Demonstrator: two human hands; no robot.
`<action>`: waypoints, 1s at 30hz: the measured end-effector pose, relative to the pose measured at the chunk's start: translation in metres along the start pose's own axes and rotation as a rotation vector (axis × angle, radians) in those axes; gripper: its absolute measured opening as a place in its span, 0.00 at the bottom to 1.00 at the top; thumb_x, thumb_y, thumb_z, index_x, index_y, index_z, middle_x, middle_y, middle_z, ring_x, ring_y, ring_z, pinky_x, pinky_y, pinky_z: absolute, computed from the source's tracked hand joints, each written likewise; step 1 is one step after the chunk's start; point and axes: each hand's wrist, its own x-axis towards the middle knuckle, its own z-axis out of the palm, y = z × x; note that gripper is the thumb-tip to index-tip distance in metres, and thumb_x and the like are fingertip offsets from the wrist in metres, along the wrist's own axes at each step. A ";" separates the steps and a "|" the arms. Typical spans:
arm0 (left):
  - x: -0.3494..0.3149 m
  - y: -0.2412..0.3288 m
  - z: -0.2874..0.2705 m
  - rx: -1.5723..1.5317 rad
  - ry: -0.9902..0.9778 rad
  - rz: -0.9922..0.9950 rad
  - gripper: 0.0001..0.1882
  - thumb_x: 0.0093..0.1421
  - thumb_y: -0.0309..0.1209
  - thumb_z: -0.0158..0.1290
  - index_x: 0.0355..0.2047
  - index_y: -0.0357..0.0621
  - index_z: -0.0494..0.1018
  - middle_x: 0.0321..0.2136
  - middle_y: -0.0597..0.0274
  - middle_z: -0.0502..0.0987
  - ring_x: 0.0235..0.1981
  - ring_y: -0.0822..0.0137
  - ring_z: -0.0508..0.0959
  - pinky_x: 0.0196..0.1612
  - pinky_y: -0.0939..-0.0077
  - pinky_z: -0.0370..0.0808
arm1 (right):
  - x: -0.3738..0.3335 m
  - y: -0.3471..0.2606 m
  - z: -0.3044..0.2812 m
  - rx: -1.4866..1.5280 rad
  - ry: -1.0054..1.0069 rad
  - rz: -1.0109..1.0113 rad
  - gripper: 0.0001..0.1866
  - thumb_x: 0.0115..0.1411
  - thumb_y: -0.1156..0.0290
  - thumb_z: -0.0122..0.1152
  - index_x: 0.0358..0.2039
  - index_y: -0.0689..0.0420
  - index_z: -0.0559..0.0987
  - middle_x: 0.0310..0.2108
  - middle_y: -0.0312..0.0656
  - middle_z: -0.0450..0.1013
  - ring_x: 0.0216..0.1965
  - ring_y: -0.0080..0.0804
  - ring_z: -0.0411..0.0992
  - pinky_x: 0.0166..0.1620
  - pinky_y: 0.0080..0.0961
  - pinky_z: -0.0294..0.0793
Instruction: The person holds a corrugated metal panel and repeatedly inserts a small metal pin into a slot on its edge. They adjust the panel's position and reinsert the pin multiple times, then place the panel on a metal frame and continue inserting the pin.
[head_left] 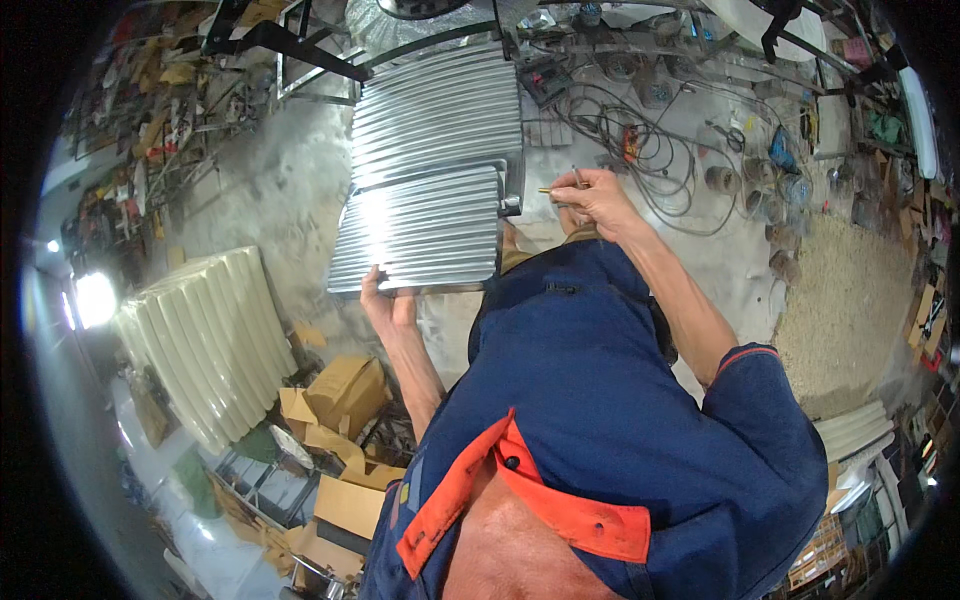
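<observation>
Two shiny ribbed metal panels stand in front of me. The near panel [440, 222] overlaps the lower part of the taller far panel [440, 105]. My left hand [395, 305] grips the near panel at its lower edge, with the thumb up on the ribs and the other fingers partly hidden. To the right of the panels, my right hand [598, 203] is closed in a pinch, apart from them. Between its fingertips is a small, thin brass-coloured rod [545, 190], pointing left; its exact kind is too small to make out.
A dark metal frame arm [300, 55] reaches in at the upper left. Looped cables [665, 160] lie on the floor at the right. Pale ribbed panels [210, 335] stand at the left, near open cardboard boxes [345, 392]. A rough beige slab [840, 310] is at the right.
</observation>
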 end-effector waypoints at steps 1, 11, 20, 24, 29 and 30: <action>-0.008 0.001 -0.007 0.013 0.014 0.003 0.22 0.58 0.20 0.56 0.53 0.34 0.69 0.53 0.49 0.74 0.55 0.50 0.74 0.61 0.42 0.73 | -0.001 0.005 0.005 -0.019 -0.017 0.021 0.10 0.59 0.77 0.69 0.40 0.64 0.80 0.29 0.38 0.78 0.16 0.12 0.59 0.18 0.15 0.52; 0.014 -0.011 0.005 -0.031 0.039 -0.002 0.18 0.60 0.19 0.54 0.51 0.33 0.71 0.52 0.48 0.74 0.55 0.50 0.75 0.61 0.39 0.73 | 0.022 0.006 0.024 -0.155 -0.045 0.069 0.11 0.57 0.76 0.71 0.39 0.62 0.81 0.20 0.31 0.71 0.14 0.13 0.56 0.16 0.17 0.48; 0.015 -0.008 0.008 -0.063 0.004 -0.042 0.18 0.59 0.17 0.53 0.51 0.30 0.71 0.50 0.49 0.77 0.52 0.52 0.77 0.62 0.50 0.73 | 0.020 0.006 0.027 -0.224 -0.041 0.043 0.07 0.57 0.72 0.71 0.36 0.58 0.84 0.26 0.32 0.75 0.21 0.15 0.63 0.23 0.18 0.60; 0.018 -0.007 0.008 -0.055 0.047 -0.047 0.15 0.59 0.18 0.54 0.48 0.32 0.73 0.48 0.52 0.78 0.51 0.53 0.77 0.60 0.50 0.74 | 0.017 0.008 0.033 -0.291 -0.010 -0.072 0.07 0.57 0.72 0.70 0.35 0.59 0.85 0.27 0.33 0.77 0.24 0.17 0.66 0.25 0.20 0.63; 0.014 -0.009 0.014 0.002 0.036 -0.022 0.14 0.59 0.19 0.54 0.46 0.33 0.73 0.47 0.53 0.78 0.51 0.54 0.77 0.61 0.49 0.72 | 0.013 0.004 0.037 -0.343 -0.016 -0.116 0.08 0.57 0.73 0.70 0.36 0.61 0.85 0.27 0.34 0.78 0.23 0.17 0.66 0.24 0.21 0.63; 0.014 -0.009 0.014 0.009 0.025 -0.020 0.14 0.59 0.19 0.54 0.46 0.33 0.73 0.47 0.53 0.78 0.51 0.54 0.77 0.61 0.49 0.72 | 0.016 0.009 0.036 -0.324 -0.008 -0.100 0.07 0.57 0.73 0.70 0.35 0.61 0.85 0.28 0.34 0.78 0.23 0.17 0.66 0.24 0.21 0.63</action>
